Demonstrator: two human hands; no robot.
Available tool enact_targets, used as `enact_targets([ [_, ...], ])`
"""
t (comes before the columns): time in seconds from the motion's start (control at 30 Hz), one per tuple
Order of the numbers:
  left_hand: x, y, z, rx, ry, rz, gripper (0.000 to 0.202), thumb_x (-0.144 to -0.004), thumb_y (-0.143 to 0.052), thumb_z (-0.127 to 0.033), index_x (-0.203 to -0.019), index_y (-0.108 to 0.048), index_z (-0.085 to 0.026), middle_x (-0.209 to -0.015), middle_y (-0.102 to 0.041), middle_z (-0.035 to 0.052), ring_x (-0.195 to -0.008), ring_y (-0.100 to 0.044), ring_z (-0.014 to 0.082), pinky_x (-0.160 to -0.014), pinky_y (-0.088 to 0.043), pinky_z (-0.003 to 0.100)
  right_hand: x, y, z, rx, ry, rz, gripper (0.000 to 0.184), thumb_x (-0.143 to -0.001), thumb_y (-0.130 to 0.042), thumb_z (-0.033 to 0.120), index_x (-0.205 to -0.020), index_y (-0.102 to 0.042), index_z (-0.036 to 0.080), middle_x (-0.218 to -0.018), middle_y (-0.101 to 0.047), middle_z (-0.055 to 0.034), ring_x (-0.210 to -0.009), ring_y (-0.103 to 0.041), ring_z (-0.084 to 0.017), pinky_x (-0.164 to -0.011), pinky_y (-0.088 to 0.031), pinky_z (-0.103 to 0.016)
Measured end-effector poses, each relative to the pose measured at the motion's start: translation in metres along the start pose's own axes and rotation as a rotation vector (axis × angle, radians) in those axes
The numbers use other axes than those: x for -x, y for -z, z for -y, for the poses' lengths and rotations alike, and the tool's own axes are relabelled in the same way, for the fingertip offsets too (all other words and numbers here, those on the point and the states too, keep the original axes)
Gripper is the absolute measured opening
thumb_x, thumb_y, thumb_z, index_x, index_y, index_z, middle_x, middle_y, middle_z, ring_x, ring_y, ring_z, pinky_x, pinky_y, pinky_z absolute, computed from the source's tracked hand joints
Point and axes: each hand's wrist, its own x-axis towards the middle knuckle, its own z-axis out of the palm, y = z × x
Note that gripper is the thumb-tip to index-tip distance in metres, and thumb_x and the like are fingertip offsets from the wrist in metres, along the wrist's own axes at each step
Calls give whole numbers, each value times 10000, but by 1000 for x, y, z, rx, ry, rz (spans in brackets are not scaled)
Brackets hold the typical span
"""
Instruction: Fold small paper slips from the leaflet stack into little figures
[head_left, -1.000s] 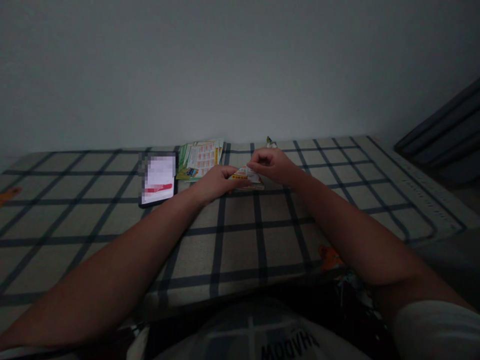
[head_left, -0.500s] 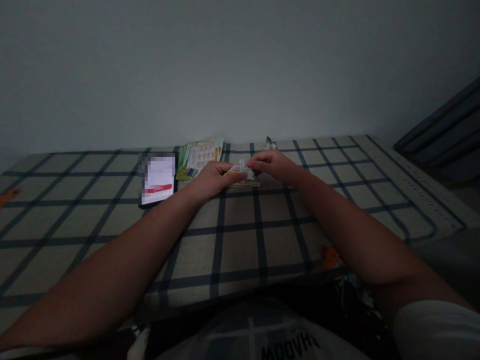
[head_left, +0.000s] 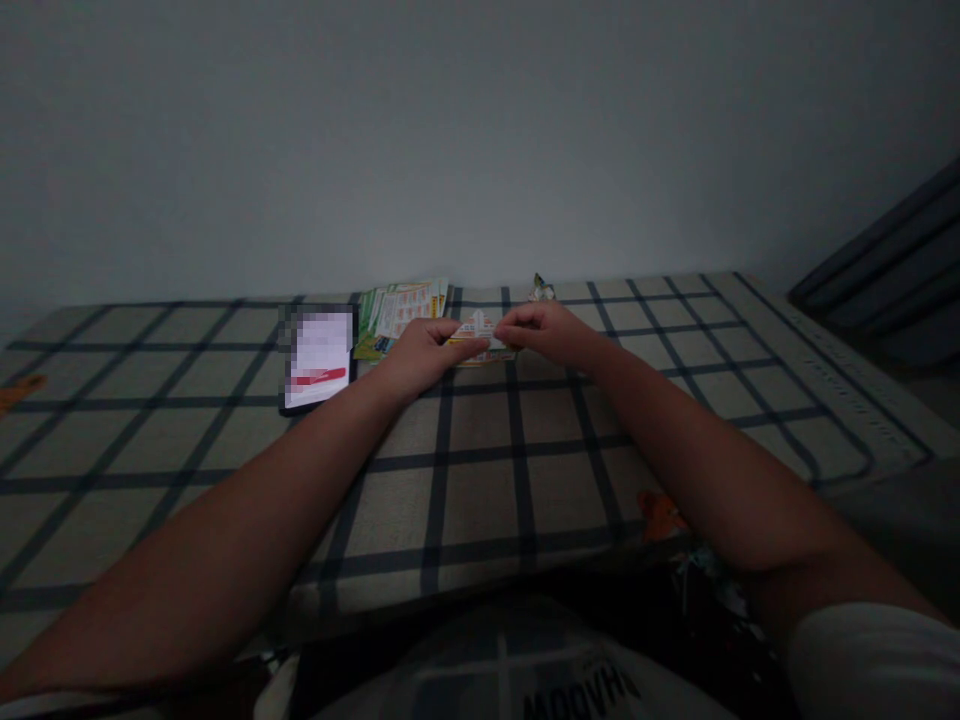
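Between my hands is a folded sheet of printed paper (head_left: 478, 328), its top edge coming to a white point. My left hand (head_left: 426, 352) grips its left side, thumb lying across the front. My right hand (head_left: 541, 330) pinches its right edge with thumb and fingertips; the other fingers are curled. Orange and yellow print shows on the paper's lower part. Just left of my left hand lies a fanned stack of green and white printed leaflets (head_left: 403, 308). Behind my right hand stands a small crumpled or folded paper piece (head_left: 541, 289).
A tablet or large phone (head_left: 321, 358) with a lit, partly blurred screen lies left of the leaflets. The checked tablecloth (head_left: 480, 480) covers the table, which meets a plain wall (head_left: 480, 140). Dark striped fabric (head_left: 892, 250) hangs at the right.
The folded paper between my hands now shows a clearer, flatter pointed top. Both hands stay almost in place, with only slight finger shifts.
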Motion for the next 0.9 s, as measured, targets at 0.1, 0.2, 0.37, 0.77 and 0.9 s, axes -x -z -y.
enact_targets([
  [0.1,0,0,-1,5,-5,-21,377,-734,-835,-508,-905,-829,-172,-874,-789,68,-759,-667,180,-718,-487,297,0,2,-1,50,-18,14,434,-856,-681,569,-837,-728,138,-738,-664,-23,-701,-556,-137,-651,-411,-275],
  [0.2,1,0,-1,0,-13,-24,388,-734,-833,-517,-897,-824,-165,-837,-774,60,-716,-639,165,-671,-459,286,0,3,-1,97,17,-24,418,-856,-685,554,-779,-700,144,-698,-631,-6,-673,-528,-124,-625,-383,-268],
  [0.37,2,-1,-2,0,-30,-90,407,-737,-829,-548,-874,-815,-165,-816,-757,54,-694,-618,161,-632,-439,279,-1,3,1,33,-4,-29,413,-841,-710,558,-800,-726,148,-720,-671,-14,-688,-568,-129,-641,-416,-266],
  [0.77,-2,0,0,87,-57,-122,396,-728,-855,-532,-848,-810,-157,-827,-764,55,-734,-636,169,-678,-461,278,-1,3,-1,-69,-32,-62,405,-829,-735,547,-809,-759,143,-748,-731,-41,-707,-624,-138,-640,-462,-256],
  [0.9,-2,0,-1,90,-61,-132,398,-731,-856,-534,-821,-805,-150,-802,-754,53,-714,-628,159,-682,-456,281,1,5,2,-31,2,-91,402,-841,-727,534,-784,-767,138,-723,-728,-40,-678,-606,-129,-615,-438,-252],
])
